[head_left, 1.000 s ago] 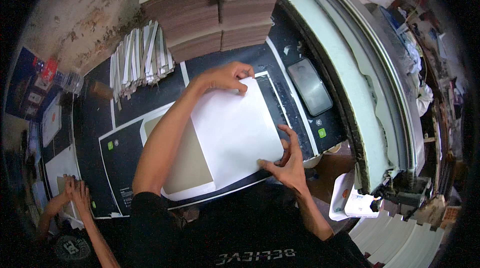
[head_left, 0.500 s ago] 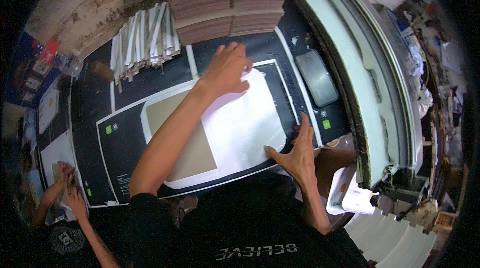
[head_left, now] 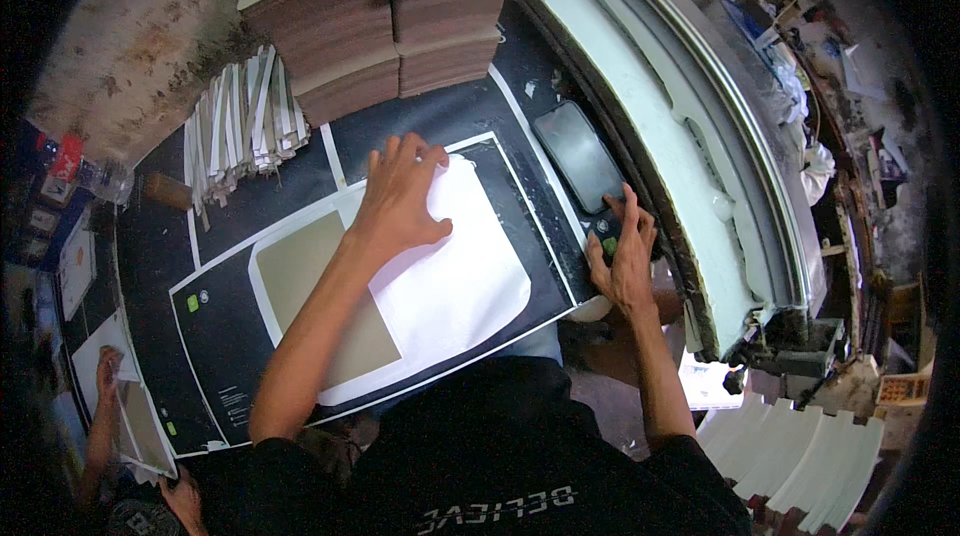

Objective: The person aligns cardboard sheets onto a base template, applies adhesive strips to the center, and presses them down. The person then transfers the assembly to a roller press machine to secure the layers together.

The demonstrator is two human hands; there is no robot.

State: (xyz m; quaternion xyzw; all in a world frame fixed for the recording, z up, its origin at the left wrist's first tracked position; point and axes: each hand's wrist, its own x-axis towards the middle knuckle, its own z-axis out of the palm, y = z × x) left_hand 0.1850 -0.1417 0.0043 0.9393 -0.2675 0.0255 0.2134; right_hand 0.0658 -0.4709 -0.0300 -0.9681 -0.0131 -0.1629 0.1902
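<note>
A large white sheet with rounded corners (head_left: 460, 281) lies on the black tabletop, its right part slightly raised and curved. Its left half carries a flat grey-brown board (head_left: 315, 256), partly hidden by my left forearm. My left hand (head_left: 400, 196) rests at the sheet's far edge, thumb spread from the bent fingers, gripping nothing that I can see. To the right, off the sheet, my right hand (head_left: 627, 261) is open with its fingers apart. It is at the near end of a dark, glossy, rounded slab like a phone (head_left: 578, 156); contact is unclear.
Tall stacks of brown boards (head_left: 345, 26) stand at the back, beside a bundle of pale strips (head_left: 245, 126). A machine with a pale green bed (head_left: 640, 106) borders the right side. At far left, a co-worker's hands (head_left: 107, 371) handle another sheet and board.
My right hand has moved from the white sheet's near right corner out to the slab. My left hand stays at the far edge. The whole view has shifted somewhat.
</note>
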